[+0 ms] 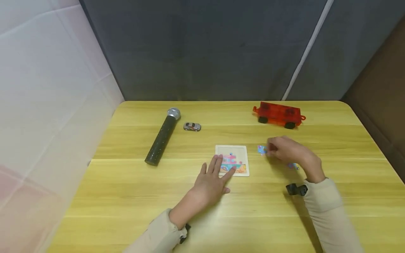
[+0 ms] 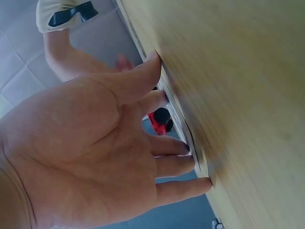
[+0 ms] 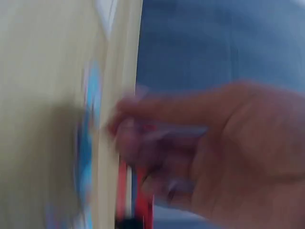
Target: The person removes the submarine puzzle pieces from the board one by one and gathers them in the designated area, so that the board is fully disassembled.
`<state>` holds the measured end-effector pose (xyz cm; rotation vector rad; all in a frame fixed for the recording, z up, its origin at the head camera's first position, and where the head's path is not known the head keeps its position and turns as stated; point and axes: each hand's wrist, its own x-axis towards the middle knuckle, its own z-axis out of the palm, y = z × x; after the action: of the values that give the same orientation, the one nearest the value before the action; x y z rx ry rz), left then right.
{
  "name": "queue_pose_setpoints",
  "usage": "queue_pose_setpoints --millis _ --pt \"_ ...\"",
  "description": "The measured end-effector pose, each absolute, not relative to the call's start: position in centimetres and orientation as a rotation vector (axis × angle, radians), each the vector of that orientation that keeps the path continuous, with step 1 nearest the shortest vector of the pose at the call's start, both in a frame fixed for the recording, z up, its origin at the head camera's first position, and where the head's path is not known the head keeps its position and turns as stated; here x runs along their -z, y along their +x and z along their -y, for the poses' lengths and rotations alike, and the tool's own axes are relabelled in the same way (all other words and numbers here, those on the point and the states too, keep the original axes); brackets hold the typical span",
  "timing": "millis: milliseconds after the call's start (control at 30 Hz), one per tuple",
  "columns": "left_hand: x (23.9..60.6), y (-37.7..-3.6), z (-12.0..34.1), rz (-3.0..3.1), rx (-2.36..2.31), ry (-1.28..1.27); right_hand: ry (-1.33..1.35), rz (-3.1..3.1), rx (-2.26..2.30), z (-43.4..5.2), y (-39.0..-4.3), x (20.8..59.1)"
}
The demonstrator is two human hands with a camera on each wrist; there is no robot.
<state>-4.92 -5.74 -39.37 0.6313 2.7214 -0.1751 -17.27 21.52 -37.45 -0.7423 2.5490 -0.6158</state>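
Observation:
A small jigsaw puzzle in a pale square tray [image 1: 248, 168] lies mid-table, its lower part filled with pink, teal and orange pieces [image 1: 241, 169]. My left hand [image 1: 211, 184] rests with straight, spread fingers over the tray's left and lower edge, palm down. In the left wrist view, those fingertips [image 2: 202, 185] meet the tray edge and table. To the right, my right hand [image 1: 286, 151] is raised with thumb and fingertips together above loose blue puzzle pieces [image 1: 261, 150]. Its fingers [image 3: 157, 143] are blurred in the right wrist view; I cannot tell whether they pinch a piece.
Another loose piece [image 1: 293, 166] lies beneath the right wrist. A red toy wagon [image 1: 279, 114] stands at the back right. Farther left are a small toy car [image 1: 192, 127] and a black microphone [image 1: 162, 138]. A dark partition [image 1: 202, 52] rises behind the table.

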Motion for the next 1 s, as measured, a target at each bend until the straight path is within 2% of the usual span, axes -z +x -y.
queue_pose_setpoints --millis 133,300,800,1000 --pt "39.3 -5.0 5.6 -2.71 0.207 0.623 -0.975 -2.619 0.711 -15.7 -16.0 38.7" --pt "39.4 -5.1 5.2 -2.69 0.237 0.631 -0.869 -2.784 0.576 -12.8 -14.2 40.5" --pt "39.5 -5.1 5.5 -2.685 0.209 0.616 -0.763 -2.588 1.068 -12.6 -15.0 40.5" --pt "39.4 -5.1 5.7 -2.708 0.208 0.624 -0.717 -2.49 0.951 -16.1 -16.5 38.5"
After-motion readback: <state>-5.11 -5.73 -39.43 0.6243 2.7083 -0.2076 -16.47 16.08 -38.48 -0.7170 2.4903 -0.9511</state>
